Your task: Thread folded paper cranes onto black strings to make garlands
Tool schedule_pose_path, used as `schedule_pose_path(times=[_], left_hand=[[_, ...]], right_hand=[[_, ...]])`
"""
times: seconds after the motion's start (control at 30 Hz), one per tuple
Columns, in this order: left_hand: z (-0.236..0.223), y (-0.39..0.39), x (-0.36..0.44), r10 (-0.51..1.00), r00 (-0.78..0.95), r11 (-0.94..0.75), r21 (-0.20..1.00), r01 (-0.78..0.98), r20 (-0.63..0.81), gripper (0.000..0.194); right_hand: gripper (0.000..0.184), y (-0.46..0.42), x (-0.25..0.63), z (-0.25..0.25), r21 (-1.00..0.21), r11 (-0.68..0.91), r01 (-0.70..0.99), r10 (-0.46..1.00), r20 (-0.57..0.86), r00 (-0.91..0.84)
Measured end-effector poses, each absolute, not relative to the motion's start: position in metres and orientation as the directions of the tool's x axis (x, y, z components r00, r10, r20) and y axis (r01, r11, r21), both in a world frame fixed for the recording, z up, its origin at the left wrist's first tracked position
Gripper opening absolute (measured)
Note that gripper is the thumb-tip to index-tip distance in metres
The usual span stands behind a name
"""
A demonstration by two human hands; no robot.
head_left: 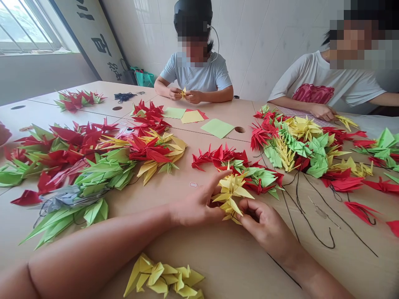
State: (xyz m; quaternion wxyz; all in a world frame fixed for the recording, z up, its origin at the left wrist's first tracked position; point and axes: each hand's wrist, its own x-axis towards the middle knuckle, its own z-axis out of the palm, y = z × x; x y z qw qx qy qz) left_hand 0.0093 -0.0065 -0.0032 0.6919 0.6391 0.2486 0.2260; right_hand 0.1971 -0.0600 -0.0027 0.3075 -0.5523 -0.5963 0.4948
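Between my two hands is a short bunch of yellow origami paper cranes (233,191). My left hand (199,204) curls round its left side, the thumb raised. With fingertips pinched, my right hand (264,220) grips the lower right edge of the same bunch. A black cord (283,270) runs on the table beneath my right forearm. Just beyond my hands lies a strand of red and green paper cranes (262,176). Close to me, a pile of yellow paper cranes (165,276) rests on the table. Some of my fingers are hidden behind the paper.
Large heaps of folded cranes lie left (102,166) and right (299,141). Black cords and a needle (324,212) lie at right. Square paper sheets (218,128) sit mid-table. Across, one person (202,74) folds yellow paper; another person (327,83) handles a yellow piece.
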Motion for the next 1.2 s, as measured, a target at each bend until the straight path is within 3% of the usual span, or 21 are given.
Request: schedule_pose_path(times=[0.33, 0.5, 1.03, 1.2], left_hand=[[-0.001, -0.004, 0.010, 0.657, 0.738, 0.261, 0.965, -0.034, -0.152, 0.089], [0.001, -0.003, 0.010, 0.668, 0.715, 0.326, 0.945, -0.029, -0.208, 0.093], [0.000, -0.001, 0.009, 0.688, 0.701, 0.284, 0.959, -0.022, -0.187, 0.091], [0.005, -0.001, 0.009, 0.698, 0.700, 0.271, 0.960, -0.063, -0.152, 0.072]], right_hand=[[0.023, -0.061, 0.195, 0.006, -0.959, -0.206, 0.192, 0.926, -0.255, -0.279], [0.031, -0.058, 0.199, 0.006, -0.954, -0.221, 0.203, 0.904, -0.278, -0.325], [0.030, -0.055, 0.198, -0.002, -0.959, -0.213, 0.185, 0.910, -0.264, -0.319], [0.027, -0.056, 0.200, -0.002, -0.966, -0.211, 0.152, 0.917, -0.249, -0.311]])
